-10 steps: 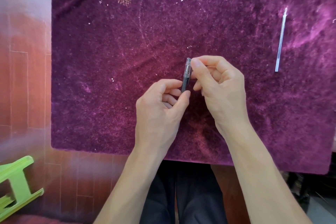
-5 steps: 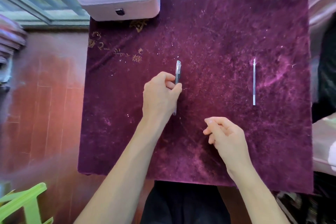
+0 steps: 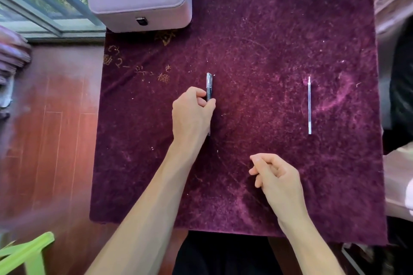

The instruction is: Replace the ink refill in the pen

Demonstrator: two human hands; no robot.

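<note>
Velvet cloth (image 3: 257,51) — left hand (image 3: 192,114) apparently grips pen (image 3: 209,87); right hand (image 3: 277,176) loosely curled, empty — refill (image 3: 309,105) well apart.

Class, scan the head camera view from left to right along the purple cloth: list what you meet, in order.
Left hand → pen in its grip → right hand, nearer the person → ink refill lying alone on the cloth.

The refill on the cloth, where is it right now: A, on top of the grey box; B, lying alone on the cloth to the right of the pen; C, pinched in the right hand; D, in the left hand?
B: the refill lies by itself on the purple cloth, well right of the pen that the left hand holds.
</note>
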